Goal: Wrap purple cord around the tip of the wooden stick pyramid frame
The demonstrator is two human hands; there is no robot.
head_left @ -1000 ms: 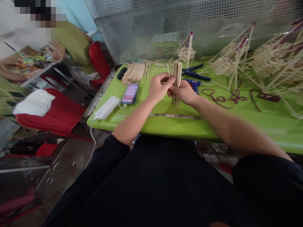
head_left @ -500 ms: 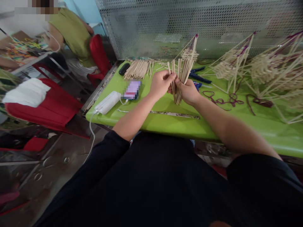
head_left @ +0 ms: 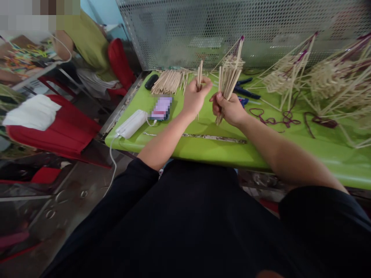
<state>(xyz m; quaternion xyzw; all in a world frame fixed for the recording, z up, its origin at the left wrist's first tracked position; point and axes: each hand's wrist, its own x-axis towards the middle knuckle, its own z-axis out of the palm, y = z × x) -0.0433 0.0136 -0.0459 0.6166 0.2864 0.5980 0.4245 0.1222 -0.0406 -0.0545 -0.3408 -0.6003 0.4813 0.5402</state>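
My right hand (head_left: 232, 109) is closed around an upright bundle of thin wooden sticks (head_left: 228, 81) that fan out at the top. To its left, my left hand (head_left: 195, 94) grips a few wooden sticks (head_left: 199, 71), also upright. A gap separates the two hands. Behind my left hand, a pile of similar sticks (head_left: 167, 82) lies on the green table (head_left: 185, 152). Dark blue pliers (head_left: 246, 92) and a blue tool partly hidden by my right hand rest beyond that hand.
Stick frames with purple tips (head_left: 285, 75) stand at the right, near purple cord (head_left: 272, 120). A phone (head_left: 162, 108), white power bank (head_left: 131, 124) and black object (head_left: 151, 82) lie left. A person sits beyond a red chair (head_left: 55, 127); a perforated metal panel (head_left: 185, 34) rises behind.
My left hand has moved away from the bundle, up and to the left, with a few sticks. My right hand still holds the larger bundle. The view has shifted slightly.
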